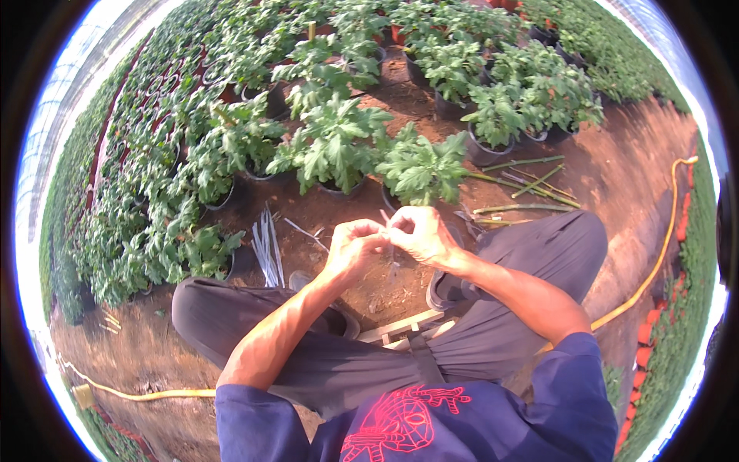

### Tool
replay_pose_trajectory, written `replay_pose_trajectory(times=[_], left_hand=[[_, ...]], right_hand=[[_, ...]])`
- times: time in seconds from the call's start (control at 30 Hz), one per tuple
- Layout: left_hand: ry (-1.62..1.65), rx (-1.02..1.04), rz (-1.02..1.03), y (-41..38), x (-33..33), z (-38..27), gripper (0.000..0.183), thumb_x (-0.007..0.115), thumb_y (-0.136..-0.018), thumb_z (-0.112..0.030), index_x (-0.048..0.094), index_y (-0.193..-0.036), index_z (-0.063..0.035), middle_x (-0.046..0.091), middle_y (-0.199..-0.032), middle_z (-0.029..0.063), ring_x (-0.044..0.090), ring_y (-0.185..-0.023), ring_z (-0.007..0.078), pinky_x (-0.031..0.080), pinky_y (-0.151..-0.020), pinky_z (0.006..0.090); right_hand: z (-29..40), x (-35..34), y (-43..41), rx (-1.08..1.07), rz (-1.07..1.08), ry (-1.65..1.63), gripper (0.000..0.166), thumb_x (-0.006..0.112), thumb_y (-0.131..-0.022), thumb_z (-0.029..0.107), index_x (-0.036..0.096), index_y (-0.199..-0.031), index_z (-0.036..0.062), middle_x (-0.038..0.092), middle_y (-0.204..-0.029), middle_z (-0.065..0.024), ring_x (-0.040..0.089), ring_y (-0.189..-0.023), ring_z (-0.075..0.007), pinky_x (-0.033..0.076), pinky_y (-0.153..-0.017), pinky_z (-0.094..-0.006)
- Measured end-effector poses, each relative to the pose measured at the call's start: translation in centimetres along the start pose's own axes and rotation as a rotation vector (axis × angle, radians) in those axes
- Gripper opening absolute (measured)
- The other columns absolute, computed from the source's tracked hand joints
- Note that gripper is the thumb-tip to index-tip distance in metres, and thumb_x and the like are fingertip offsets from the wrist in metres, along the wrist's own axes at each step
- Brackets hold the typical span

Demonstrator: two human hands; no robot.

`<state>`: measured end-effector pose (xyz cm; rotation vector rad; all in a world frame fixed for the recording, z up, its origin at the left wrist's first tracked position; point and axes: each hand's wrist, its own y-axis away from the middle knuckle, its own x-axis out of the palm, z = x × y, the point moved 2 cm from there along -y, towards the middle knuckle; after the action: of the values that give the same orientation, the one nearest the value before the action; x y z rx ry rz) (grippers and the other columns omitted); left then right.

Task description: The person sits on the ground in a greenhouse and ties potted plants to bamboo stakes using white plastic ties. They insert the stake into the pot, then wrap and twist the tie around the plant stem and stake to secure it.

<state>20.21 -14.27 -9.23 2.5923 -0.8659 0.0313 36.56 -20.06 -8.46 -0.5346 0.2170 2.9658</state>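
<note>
My left hand [353, 247] and my right hand [421, 235] meet in front of me, fingertips almost touching. Between them they pinch a thin pale strip [384, 216]; one end sticks up above the fingers, and most of it is hidden by them. Just beyond my right hand stands a leafy green potted plant [424, 164]. Another potted plant [336, 144] is beside it to the left. On the soil left of my hands lies a bundle of pale grey strips [267, 248], with a single loose strip [306, 234] nearby.
Cut green stems [528, 190] lie on the soil beyond my right knee. Dense rows of potted plants [173, 173] fill the left and far side. A low wooden stool [404, 329] shows between my legs. A yellow hose [649, 277] curves along the right.
</note>
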Motion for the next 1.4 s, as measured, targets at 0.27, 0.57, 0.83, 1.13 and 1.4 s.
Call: replay_pose_trajectory(times=[0.27, 0.57, 0.83, 1.13, 1.4], left_hand=[[-0.054, 0.027, 0.065, -0.9, -0.4, 1.9, 0.007, 0.067, -0.089, -0.009, 0.068, -0.087, -0.0020, 0.066, -0.076, 0.0012, 0.057, -0.067, 0.0080, 0.046, -0.066, 0.0235], [-0.205, 0.174, 0.029, -0.6, -0.1, 1.3, 0.006, 0.067, -0.087, -0.007, 0.067, -0.084, -0.0017, 0.064, -0.075, -0.0028, 0.054, -0.068, 0.0041, 0.044, -0.064, 0.0209], [0.028, 0.137, -0.106, -2.1, 0.3, 1.3, 0.006, 0.062, -0.090, -0.006, 0.062, -0.085, -0.0036, 0.058, -0.072, -0.0034, 0.050, -0.063, 0.0051, 0.041, -0.060, 0.0208], [0.586, -0.102, -0.241, -3.6, -3.1, 0.9, 0.005, 0.047, -0.098, -0.003, 0.051, -0.100, -0.0035, 0.063, -0.095, 0.0130, 0.060, -0.075, 0.0198, 0.052, -0.065, 0.0308], [0.613, 0.033, -0.055, -2.8, -3.2, -2.8, 0.011, 0.049, -0.096, 0.001, 0.048, -0.090, -0.0083, 0.057, -0.087, 0.0075, 0.051, -0.067, 0.0135, 0.045, -0.060, 0.0254]], right_hand=[[-1.2, -0.3, -0.1, -0.017, 0.039, -0.140, 0.024, 0.069, -0.078, 0.021, 0.070, -0.083, -0.0018, 0.070, -0.074, -0.0117, 0.067, -0.071, -0.0171, 0.053, -0.066, -0.0334], [-0.7, -0.3, 0.1, -0.040, -0.021, -0.017, 0.022, 0.069, -0.076, 0.021, 0.070, -0.083, 0.0001, 0.069, -0.074, -0.0128, 0.066, -0.068, -0.0198, 0.053, -0.065, -0.0337], [-2.6, -0.3, -0.6, 0.009, -0.241, -0.264, 0.014, 0.070, -0.084, 0.015, 0.068, -0.080, 0.0016, 0.067, -0.070, -0.0026, 0.060, -0.063, -0.0095, 0.049, -0.063, -0.0265], [0.9, -3.5, -1.5, 0.150, 0.090, -1.036, 0.007, 0.059, -0.092, 0.011, 0.057, -0.090, 0.0047, 0.069, -0.097, -0.0119, 0.066, -0.076, -0.0157, 0.053, -0.070, -0.0288], [-1.2, -3.0, -1.8, 0.169, 0.005, -0.883, 0.007, 0.062, -0.089, 0.007, 0.057, -0.086, 0.0036, 0.062, -0.078, -0.0062, 0.060, -0.065, -0.0141, 0.050, -0.061, -0.0271]])
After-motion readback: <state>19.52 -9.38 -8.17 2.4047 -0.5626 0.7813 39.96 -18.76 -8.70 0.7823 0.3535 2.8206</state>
